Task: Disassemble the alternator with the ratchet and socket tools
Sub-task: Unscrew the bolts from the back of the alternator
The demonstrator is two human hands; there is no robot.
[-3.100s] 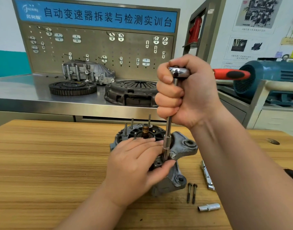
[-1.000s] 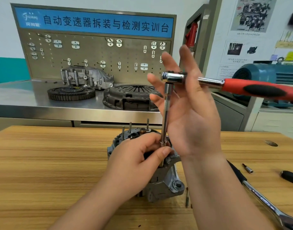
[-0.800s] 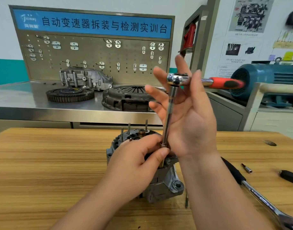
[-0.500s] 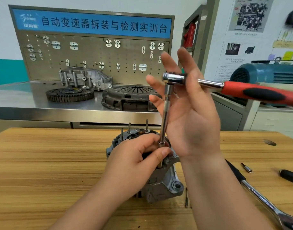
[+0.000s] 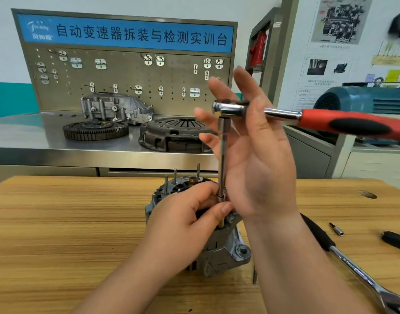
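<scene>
The left grip [image 5: 190,220] pinches the foot of the extension [image 5: 222,155] between thumb and fingertips, steadying it where it meets the alternator [image 5: 228,252], which stands on end at the middle of the wooden counter [image 5: 58,223]. The right grip [image 5: 258,159] is wide, fingers straight and splayed. The ratchet [image 5: 230,108] head lies against them and its red-and-black handle [image 5: 353,125] juts out to the right; nothing curls around the tool.

The hold reads as a guide, not a pull. The low fingers keep the tool's end seated on a fastener hidden beneath them, while the flat upper hand seems placed to spin the ratchet lightly, suggesting the fastener is already loose.

Ratchet head and extension are polished chrome, the extension a slim upright rod. The alternator's housing is dull cast metal with a lugged mounting ear, and thin studs [image 5: 198,169] rise from its top beside a copper-coloured ring. A dark bolt [image 5: 254,274] lies on the counter just beside the housing, likely one already drawn. To the right rest a long chrome bar [image 5: 357,270] with a black sleeve and a small bit [image 5: 337,228]. The counter's top is pale with streaked grain.
</scene>
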